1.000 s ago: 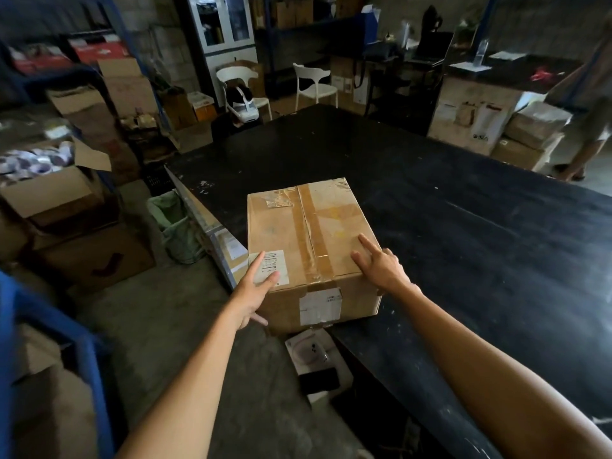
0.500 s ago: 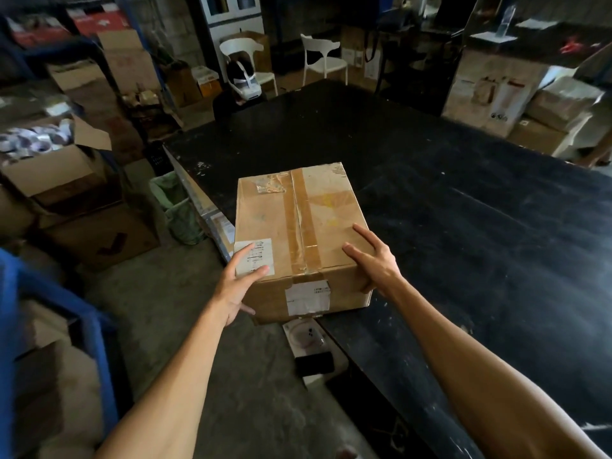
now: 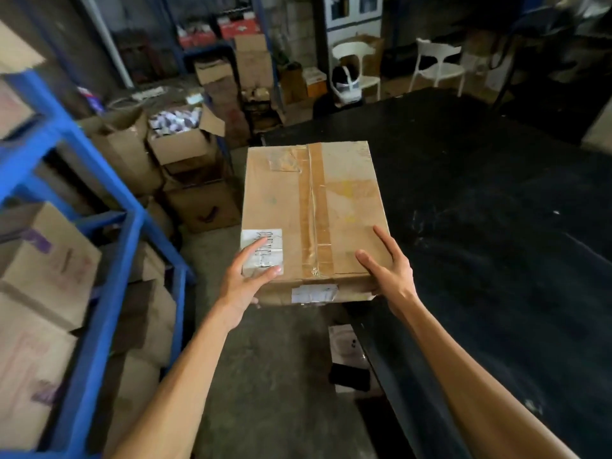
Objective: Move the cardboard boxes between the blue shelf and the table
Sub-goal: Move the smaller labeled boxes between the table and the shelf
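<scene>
Head view. Cardboard box [image 3: 311, 220] held between both hands at the near left corner of the black table [image 3: 496, 243], its left part hanging out past the table edge above the concrete floor [image 3: 275, 376]; whether the far end rests on the tabletop or is lifted clear, hard to tell from this angle. Long axis running away from the body, short near face turned toward the camera. Left hand [image 3: 246, 276] clamped on the near left corner, thumb and forefinger spread flat over the white label [image 3: 262, 251], remaining fingers apparently curled under the edge. Right hand [image 3: 387, 270] clamped on the near right corner, fingers splayed on the top panel, palm against the side. Both hands equally near, one per corner. Blue shelf [image 3: 99, 243] to the left of the box, well apart across the floor gap, already stacked with cartons; likely destination, so a leftward swing called for. Box surface: plain brown, scuffed, brown tape [image 3: 316, 210] along the centre seam, a clear tape patch near the far edge, a second white label [image 3: 314, 292] on the near face
</scene>
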